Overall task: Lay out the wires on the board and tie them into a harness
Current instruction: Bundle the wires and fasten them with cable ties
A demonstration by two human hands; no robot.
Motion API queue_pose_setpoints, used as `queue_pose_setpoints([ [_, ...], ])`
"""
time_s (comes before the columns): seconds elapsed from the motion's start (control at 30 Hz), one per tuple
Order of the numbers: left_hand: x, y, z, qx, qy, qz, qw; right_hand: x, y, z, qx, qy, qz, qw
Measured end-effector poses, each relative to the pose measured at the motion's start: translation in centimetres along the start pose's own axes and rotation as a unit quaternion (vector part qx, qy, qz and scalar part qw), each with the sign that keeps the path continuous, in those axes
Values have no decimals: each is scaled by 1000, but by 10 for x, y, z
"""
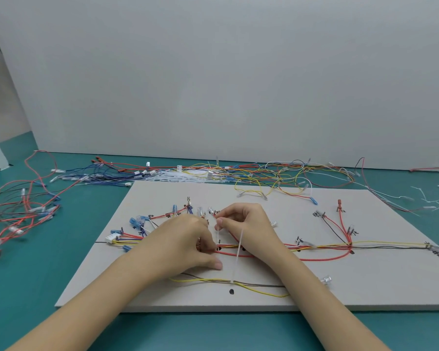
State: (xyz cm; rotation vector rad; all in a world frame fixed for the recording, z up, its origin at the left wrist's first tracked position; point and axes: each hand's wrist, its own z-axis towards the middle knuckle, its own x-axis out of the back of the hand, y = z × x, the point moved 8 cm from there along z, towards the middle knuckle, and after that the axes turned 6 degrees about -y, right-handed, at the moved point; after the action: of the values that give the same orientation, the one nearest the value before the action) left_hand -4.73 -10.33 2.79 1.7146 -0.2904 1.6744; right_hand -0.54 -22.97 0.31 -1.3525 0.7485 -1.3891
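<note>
Two loose wires, one yellow [264, 291] and one dark grey [259, 284], lie nearest on the grey board [365, 287], already cinched by a white cable tie [238, 259] whose long tail slants up toward the hands. Just beyond, the main wire bundle [314, 247] runs across the board's middle, red, yellow and grey strands together.

The left hand [188, 245] rests on that bundle with its fingers curled in, seemingly pinching the wires together at the tie point, though what lies under the fingertips is hidden. The right hand [243, 224] pinches the thin tail of a second tie [218, 235] between thumb and forefinger, holding it upright above the bundle.

Judging by this, the step in hand is drawing that tie snug. It pays to keep the strands flat and parallel under the left hand, pull the tail straight along its own line, and stop before the insulation is pinched; the branch wires fanning to the blue terminals [137, 221] should stay outside the loop.

Farther off, on the teal worktop [48, 262], spare wires [213, 172] lie tangled along the wall.
</note>
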Motion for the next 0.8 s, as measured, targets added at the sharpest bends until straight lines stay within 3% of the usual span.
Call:
queue_pose_setpoints([
  [0.5, -3, 7, -3, 9, -24, 83, 996, 0, 0, 0, -4, 0, 5, 1000],
  [0.8, -8, 13, -1, -7, 1, -59, 998, 1, -1, 0, 11, 0, 24, 1000],
])
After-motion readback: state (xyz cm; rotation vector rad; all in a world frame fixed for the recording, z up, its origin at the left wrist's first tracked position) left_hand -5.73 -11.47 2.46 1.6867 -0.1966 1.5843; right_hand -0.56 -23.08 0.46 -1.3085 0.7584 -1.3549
